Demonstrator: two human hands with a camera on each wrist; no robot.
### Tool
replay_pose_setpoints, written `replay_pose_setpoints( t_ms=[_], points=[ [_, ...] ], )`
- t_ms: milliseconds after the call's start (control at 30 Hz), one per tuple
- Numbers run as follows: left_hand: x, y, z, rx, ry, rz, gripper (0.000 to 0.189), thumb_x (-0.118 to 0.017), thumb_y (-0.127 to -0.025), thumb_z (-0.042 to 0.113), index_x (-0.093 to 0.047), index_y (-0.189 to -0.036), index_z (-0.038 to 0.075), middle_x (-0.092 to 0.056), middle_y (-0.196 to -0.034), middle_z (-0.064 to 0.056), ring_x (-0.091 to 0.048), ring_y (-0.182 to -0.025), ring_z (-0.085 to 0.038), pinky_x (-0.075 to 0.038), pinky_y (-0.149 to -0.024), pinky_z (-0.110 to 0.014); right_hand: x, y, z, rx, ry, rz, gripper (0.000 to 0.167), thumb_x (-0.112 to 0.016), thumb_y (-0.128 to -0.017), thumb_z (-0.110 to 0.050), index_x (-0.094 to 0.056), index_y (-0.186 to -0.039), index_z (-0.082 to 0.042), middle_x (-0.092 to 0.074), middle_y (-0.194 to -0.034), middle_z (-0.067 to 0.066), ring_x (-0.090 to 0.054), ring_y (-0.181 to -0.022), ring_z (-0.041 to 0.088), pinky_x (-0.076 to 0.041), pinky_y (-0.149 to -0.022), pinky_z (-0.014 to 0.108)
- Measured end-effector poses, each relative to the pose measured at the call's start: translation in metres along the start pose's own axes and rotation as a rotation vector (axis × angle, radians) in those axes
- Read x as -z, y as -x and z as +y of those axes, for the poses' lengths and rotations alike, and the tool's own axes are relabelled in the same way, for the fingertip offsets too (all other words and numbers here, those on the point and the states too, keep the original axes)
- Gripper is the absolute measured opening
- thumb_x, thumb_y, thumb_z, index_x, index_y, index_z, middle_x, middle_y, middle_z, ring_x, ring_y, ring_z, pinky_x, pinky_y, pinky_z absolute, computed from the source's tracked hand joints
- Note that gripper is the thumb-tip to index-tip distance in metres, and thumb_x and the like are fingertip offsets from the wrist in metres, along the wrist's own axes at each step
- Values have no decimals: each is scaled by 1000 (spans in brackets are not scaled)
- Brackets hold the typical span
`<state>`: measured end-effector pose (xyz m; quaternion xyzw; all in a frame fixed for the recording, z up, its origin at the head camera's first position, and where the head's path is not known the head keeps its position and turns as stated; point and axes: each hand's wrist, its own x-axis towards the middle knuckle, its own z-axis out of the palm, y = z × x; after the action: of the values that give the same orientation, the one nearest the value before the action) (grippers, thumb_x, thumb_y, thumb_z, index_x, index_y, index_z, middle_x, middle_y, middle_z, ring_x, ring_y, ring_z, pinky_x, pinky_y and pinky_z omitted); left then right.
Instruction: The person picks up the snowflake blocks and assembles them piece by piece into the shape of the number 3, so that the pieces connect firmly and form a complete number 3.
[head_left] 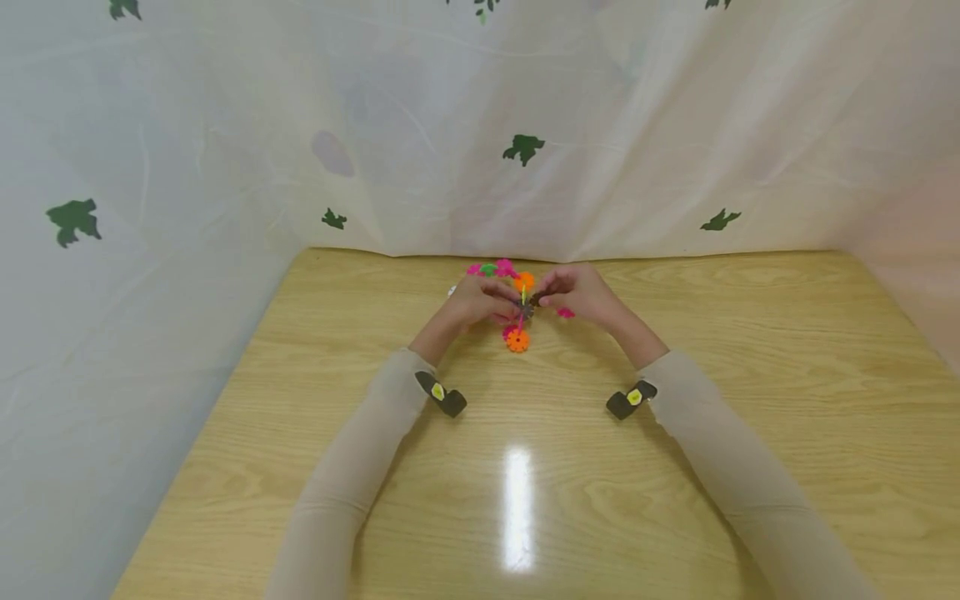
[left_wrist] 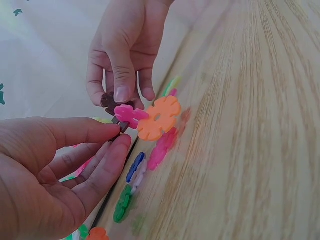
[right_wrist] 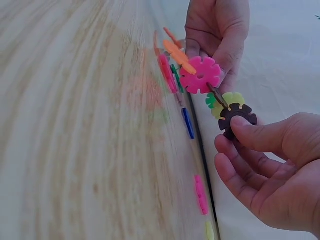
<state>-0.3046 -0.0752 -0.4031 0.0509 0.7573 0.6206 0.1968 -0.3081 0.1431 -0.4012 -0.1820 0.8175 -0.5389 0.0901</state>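
Note:
My left hand (head_left: pixel 477 302) pinches a dark notched disc (left_wrist: pixel 123 126) between thumb and forefinger, in the head view at the back middle of the table. Joined to that disc is a pink notched disc (right_wrist: pixel 210 72), and an orange one (right_wrist: pixel 179 56) is slotted into the pink. A yellow disc (right_wrist: pixel 236 98) stands behind the dark one. Facing it from the right, my right hand (head_left: pixel 581 293) holds a dark brown notched disc (right_wrist: pixel 236 111) by thumb and fingers. The brown disc's edge is right at the joined pieces.
Several loose notched discs lie on the wooden table (head_left: pixel 495 467) around the hands, among them a blue one (right_wrist: pixel 187 123), a green one (left_wrist: pixel 122 204) and a pink one (head_left: pixel 566 313). A pale curtain (head_left: pixel 420 150) with green leaf shapes hangs along the table's back edge.

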Motion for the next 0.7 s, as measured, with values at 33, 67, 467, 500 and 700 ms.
replay_pose_setpoints(
  t_ms=[33, 67, 467, 500, 700],
  points=[
    [0, 0, 0, -1, 4, -1, 28, -74, -86, -9, -70, -113, -11, -72, -112, -28, -72, -70, -13, -65, -77, -35, 0, 1, -1, 3, -2, -4, 14, -69, -91, 8, -69, -105, 12, -71, -98, 25, -65, -76, 10, -53, -62, 18],
    [0, 0, 0, -2, 5, -1, 28, -74, -85, -9, -70, -113, -11, -72, -112, -28, -72, -70, -13, -65, -77, -35, 0, 1, -1, 6, -4, -7, 14, -69, -91, 8, -69, -104, 12, -71, -99, 26, -65, -77, 11, -53, -63, 19],
    [0, 0, -2, -11, 2, -39, 27, -73, -86, -10, -69, -113, -13, -75, -99, -21, -72, -72, -14, -65, -79, -37, 1, 2, 1, 35, -10, -42, 12, -71, -89, 9, -70, -100, 13, -72, -102, 28, -68, -79, 6, -56, -67, 20],
    [0, 0, -2, -10, -2, -40, 27, -73, -86, -10, -69, -113, -13, -75, -99, -20, -72, -71, -13, -65, -79, -37, 1, 2, 0, 40, -7, -45, 11, -71, -88, 9, -70, -99, 12, -72, -102, 28, -67, -79, 6, -55, -66, 20],
    [0, 0, -1, -1, -10, -53, 26, -71, -87, -10, -69, -112, -14, -74, -94, -15, -71, -70, -12, -65, -78, -36, 1, 2, -1, 79, 27, -55, 9, -74, -87, 8, -72, -96, 10, -72, -99, 27, -66, -78, 8, -52, -63, 18]
  ],
)
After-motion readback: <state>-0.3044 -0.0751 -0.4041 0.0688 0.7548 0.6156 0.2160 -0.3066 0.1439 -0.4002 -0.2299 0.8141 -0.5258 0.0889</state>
